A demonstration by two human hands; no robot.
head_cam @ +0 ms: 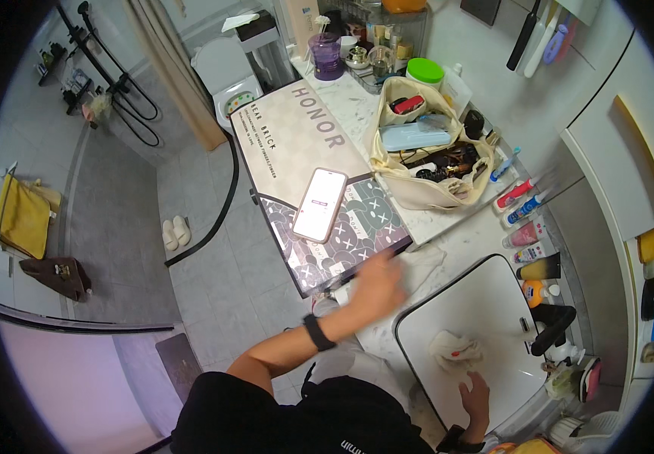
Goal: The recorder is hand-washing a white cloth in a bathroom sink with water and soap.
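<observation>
My left hand [380, 285] is blurred beside the front corner of a patterned box lid or board [304, 142]; whether it holds anything cannot be told. A phone [319, 205] with a lit screen lies on that board. Over the white sink basin [489, 306] my right hand [476, 391] has its fingers apart and holds nothing. Just in front of its fingertips a crumpled, wet-looking white cloth [455, 350] with a small red spot lies in the basin. A black faucet [554, 328] stands at the basin's far edge.
An open cream cosmetic bag [418, 190] stands on the marble counter [341, 102]. Tubes and bottles, among them an orange bottle [533, 293], line the wall behind the sink. A purple jar [327, 57] and a green-lidded tub [424, 72] are farther back. A toilet [227, 71] stands beyond the counter.
</observation>
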